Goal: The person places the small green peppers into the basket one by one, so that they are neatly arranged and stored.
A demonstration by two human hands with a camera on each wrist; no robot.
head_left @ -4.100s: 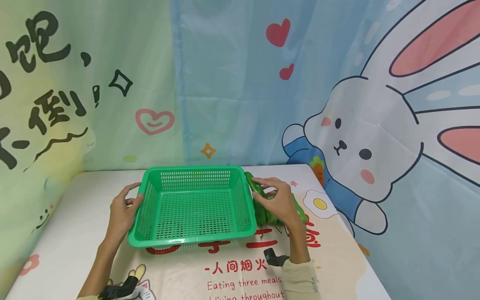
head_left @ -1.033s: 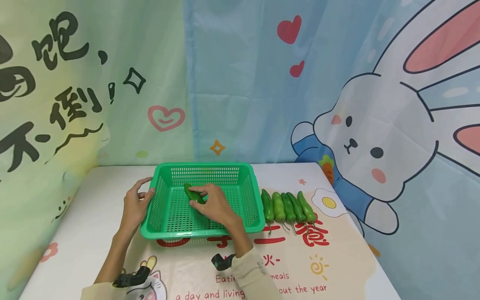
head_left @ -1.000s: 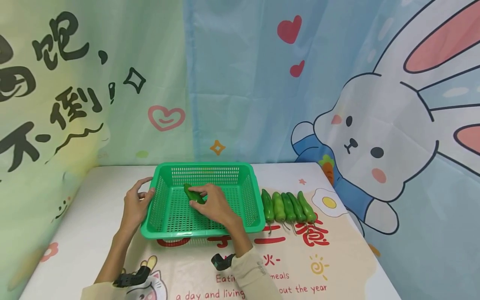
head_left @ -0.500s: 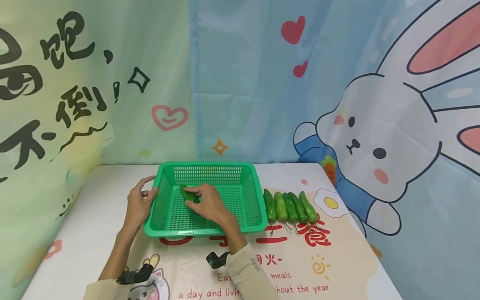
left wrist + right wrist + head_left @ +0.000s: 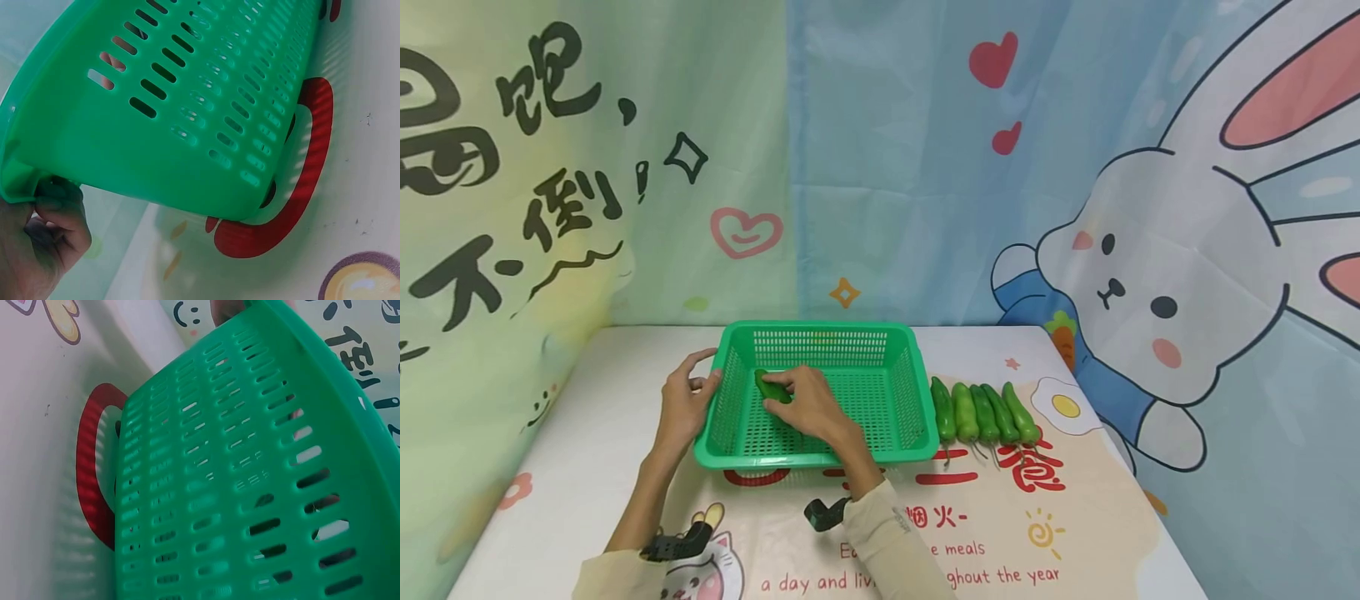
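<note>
One green pepper (image 5: 772,390) — earlier beside the basket (image 5: 817,460) — is now inside it.

The head view is evenly bright; the wrist views are dimmer, with striped shadows (image 5: 74,555).

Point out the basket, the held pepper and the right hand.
Basket (image 5: 775,462): head view, on its near rim.
Held pepper (image 5: 775,391): head view, on its middle, between finger and thumb.
Right hand (image 5: 808,403): head view, on its back.
</note>
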